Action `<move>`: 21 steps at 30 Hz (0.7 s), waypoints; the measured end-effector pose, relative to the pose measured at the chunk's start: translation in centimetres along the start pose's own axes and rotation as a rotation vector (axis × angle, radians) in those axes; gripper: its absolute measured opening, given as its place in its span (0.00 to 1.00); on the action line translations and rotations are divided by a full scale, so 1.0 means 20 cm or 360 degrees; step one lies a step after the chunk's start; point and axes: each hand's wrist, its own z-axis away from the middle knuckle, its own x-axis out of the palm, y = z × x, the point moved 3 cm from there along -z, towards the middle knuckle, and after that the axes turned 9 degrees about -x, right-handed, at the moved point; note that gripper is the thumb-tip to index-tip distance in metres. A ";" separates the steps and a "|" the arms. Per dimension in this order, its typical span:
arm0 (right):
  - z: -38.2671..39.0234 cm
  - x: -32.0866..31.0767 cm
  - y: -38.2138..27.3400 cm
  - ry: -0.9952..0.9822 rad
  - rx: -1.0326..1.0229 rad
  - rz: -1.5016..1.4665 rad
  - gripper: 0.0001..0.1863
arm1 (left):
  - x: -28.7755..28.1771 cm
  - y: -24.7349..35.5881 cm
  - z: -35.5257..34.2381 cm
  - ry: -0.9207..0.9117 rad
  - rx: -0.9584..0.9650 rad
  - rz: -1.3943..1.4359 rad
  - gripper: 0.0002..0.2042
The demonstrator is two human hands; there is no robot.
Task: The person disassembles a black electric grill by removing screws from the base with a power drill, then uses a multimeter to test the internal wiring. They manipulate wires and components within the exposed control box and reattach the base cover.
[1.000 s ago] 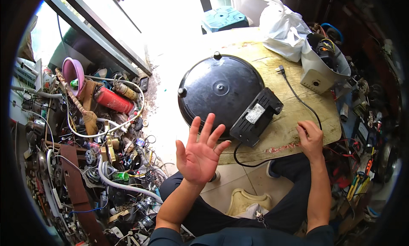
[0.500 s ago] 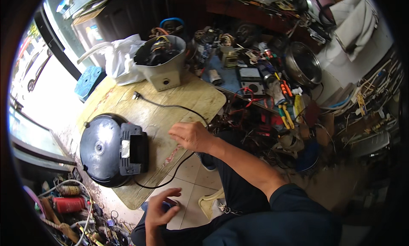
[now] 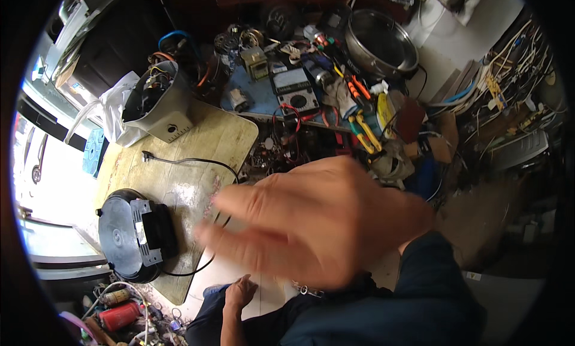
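Raised large in front of the view is my right hand (image 3: 299,217), slightly blurred, its thumb and fingers apart and nothing between them. It covers part of the black power cord (image 3: 206,160). My left hand (image 3: 239,293) is low near my knee, small in the picture, with fingers loosely apart and nothing visible in it. On the worn wooden table (image 3: 239,130) to the left lies a round black electric appliance (image 3: 123,235), underside up, with a rectangular housing at its side. The cord leads from it, and its plug (image 3: 147,156) lies on the table.
A grey bin of parts (image 3: 157,109) and a white plastic bag (image 3: 114,109) stand at the table's far end. Beyond are an analog multimeter (image 3: 297,97), yellow-green pliers (image 3: 365,133) and a steel pot (image 3: 382,45). Wires heap at right; a red cylinder (image 3: 120,315) lies at lower left.
My right hand has risen from over the table edge toward the view. My left hand has drawn in near my knee. The view has turned right, so the table appears further left.
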 end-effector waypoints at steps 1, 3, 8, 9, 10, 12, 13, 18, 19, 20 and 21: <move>-0.03 -0.10 -0.05 0.0038 -0.0053 0.0025 0.14 | 0.04 -0.01 -0.03 0.0027 0.0053 0.0063 0.26; -0.05 -0.22 -0.13 0.0100 -0.0144 0.0095 0.13 | 0.21 -0.09 -0.17 0.0055 0.0145 0.0183 0.23; 0.06 -0.39 -0.22 0.0207 -0.0280 0.0287 0.13 | 0.11 0.00 -0.19 0.0009 0.0086 0.0148 0.27; 0.08 -0.41 -0.24 0.0223 -0.0281 0.0314 0.13 | 0.03 0.05 -0.12 -0.0002 0.0042 0.0149 0.27; 0.10 -0.42 -0.24 0.0232 -0.0279 0.0341 0.13 | -0.02 0.09 -0.05 -0.0016 0.0001 0.0151 0.28; 0.14 -0.48 -0.26 0.0240 -0.0237 0.0414 0.13 | -0.02 0.10 -0.09 0.0002 0.0036 0.0138 0.28; 0.15 -0.48 -0.25 0.0258 -0.0247 0.0430 0.12 | 0.02 0.04 -0.10 0.0036 0.0061 0.0139 0.28; 0.31 -0.52 -0.23 0.0393 -0.0172 0.0507 0.12 | -0.07 0.12 0.03 -0.0019 -0.0083 0.0150 0.27; 0.36 -0.52 -0.19 0.0441 -0.0124 0.0517 0.12 | -0.01 0.13 -0.02 0.0041 -0.0036 0.0183 0.27; 0.41 -0.50 -0.15 0.0507 -0.0039 0.0532 0.12 | -0.01 0.02 0.04 0.0047 -0.0036 0.0170 0.27; 0.46 -0.49 -0.11 0.0482 0.0084 0.0596 0.12 | 0.00 0.13 -0.05 0.0040 0.0090 0.0206 0.27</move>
